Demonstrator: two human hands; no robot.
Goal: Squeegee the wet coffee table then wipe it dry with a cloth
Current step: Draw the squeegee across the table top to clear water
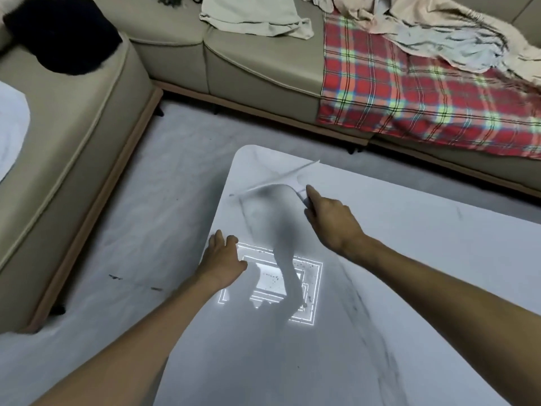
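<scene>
The white glossy coffee table fills the lower right of the head view, with grey streaks and a sheen on its top. My right hand is closed around the handle of a white squeegee. Its long blade lies slanted across the table's far left corner. My left hand rests flat on the table's left edge with fingers apart and nothing in it. A pale cloth lies on the sofa seat at the top.
A beige corner sofa wraps the left and far sides. It carries a red plaid blanket, crumpled cloths and a black garment. Pale floor separates the table from the sofa. A ceiling light reflects on the tabletop.
</scene>
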